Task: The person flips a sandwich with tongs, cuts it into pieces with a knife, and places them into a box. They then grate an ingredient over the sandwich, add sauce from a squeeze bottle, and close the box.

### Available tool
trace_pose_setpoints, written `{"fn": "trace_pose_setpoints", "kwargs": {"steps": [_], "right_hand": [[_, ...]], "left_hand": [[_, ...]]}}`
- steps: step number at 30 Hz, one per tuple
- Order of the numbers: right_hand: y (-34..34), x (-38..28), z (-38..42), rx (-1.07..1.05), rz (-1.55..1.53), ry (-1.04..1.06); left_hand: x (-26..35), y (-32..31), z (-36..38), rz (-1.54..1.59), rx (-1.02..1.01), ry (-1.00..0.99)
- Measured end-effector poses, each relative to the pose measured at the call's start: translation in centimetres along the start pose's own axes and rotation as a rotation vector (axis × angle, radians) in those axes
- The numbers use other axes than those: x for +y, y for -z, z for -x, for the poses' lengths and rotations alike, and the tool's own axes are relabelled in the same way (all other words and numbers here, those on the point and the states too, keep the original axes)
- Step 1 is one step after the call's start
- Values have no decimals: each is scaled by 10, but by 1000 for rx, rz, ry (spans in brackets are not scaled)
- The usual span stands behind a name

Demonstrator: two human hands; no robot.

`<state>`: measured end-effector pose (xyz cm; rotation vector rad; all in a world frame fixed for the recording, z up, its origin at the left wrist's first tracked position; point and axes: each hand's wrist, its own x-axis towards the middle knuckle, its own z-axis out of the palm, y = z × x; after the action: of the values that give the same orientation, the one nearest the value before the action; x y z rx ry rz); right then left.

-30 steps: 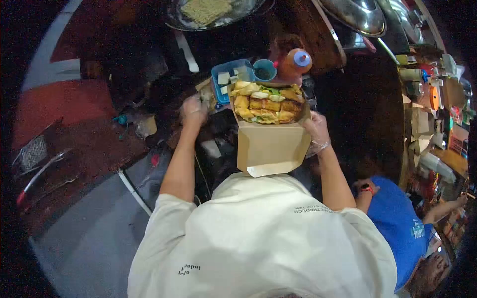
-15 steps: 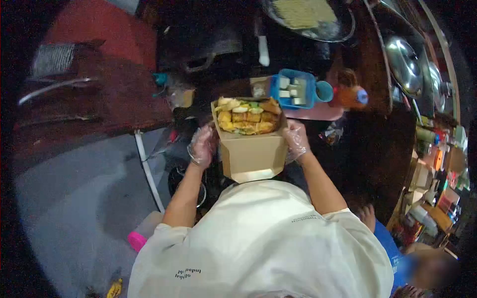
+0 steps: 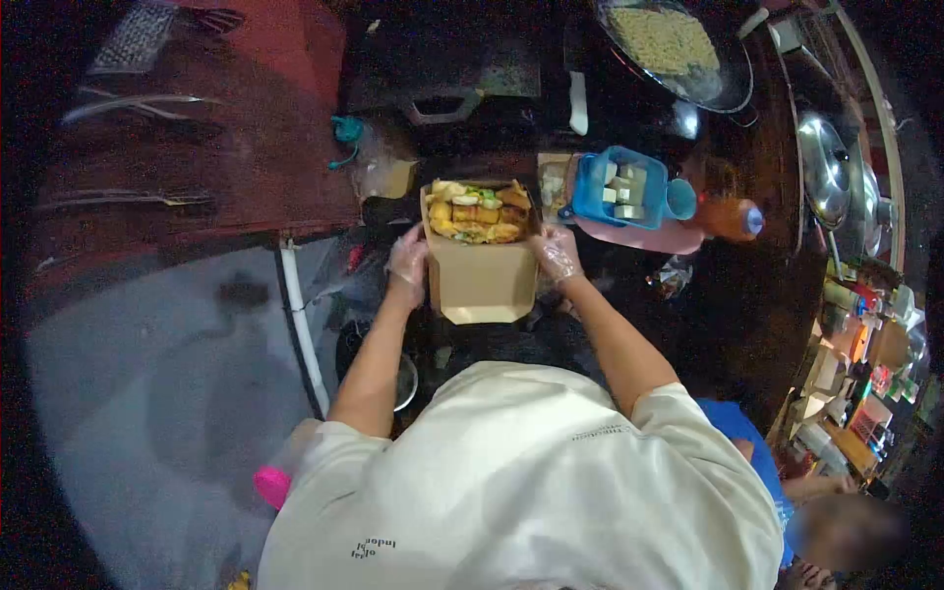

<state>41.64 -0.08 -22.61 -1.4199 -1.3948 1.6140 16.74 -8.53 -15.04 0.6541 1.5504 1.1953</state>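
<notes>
Cardboard box [image 3: 481, 253], lid [image 3: 483, 285] open toward the wearer [image 3: 521, 472]: held midway between gloved left hand [image 3: 409, 258], clasping its left edge, and gloved right hand [image 3: 558, 254], clasping its right edge; neither nearer. Filled bread [image 3: 479, 213] in far half, long axis running hand to hand.

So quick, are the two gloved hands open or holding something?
Left hand: holding the left side of the cardboard box.
Right hand: holding the box's right side.
</notes>
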Motion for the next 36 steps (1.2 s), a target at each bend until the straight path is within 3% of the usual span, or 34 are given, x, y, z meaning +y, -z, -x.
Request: {"fn": "trace_pose_setpoints", "kwargs": {"steps": [1,2,3,5,6,7,9,10,11,13,17,22,27,30,33,36], "right_hand": [[1,-10,1,-3,53,-59],[-1,5,-10,-2,182,83],[-4,28,-20,-8,186,69],[-6,44,-33,-45,607,344],[-7,-4,-12,33,317,-10],[-5,-9,-10,40,316,-11],[-1,-10,-6,72,541,82],[0,-8,-5,79,540,81],[3,-6,-2,63,509,79],[8,-3,4,52,480,74],[15,-16,11,57,455,92],[14,-34,17,143,526,91],[5,-40,0,262,619,410],[-2,-50,-6,204,791,316],[-6,-70,-3,185,758,294],[-9,-60,-16,168,833,308]], "left_hand": [[6,-4,3,-198,91,-76],[4,-1,-1,-135,37,-22],[-15,8,-9,-131,39,-6],[-50,27,-27,-271,97,-91],[-60,30,-36,-443,180,-156],[-53,27,-39,-444,173,-158],[-40,23,-42,-867,393,-271],[-15,10,-38,-1004,395,-529],[-2,2,-39,-1003,388,-531],[14,-11,-54,-1183,190,-743],[19,-26,-64,-1436,9,-739],[9,-31,-72,-1535,27,-769],[10,-35,-73,-1556,113,-757],[3,-33,-73,-1498,167,-884],[7,-34,-69,-1510,112,-737],[1,-32,-67,-1555,143,-780]]}}
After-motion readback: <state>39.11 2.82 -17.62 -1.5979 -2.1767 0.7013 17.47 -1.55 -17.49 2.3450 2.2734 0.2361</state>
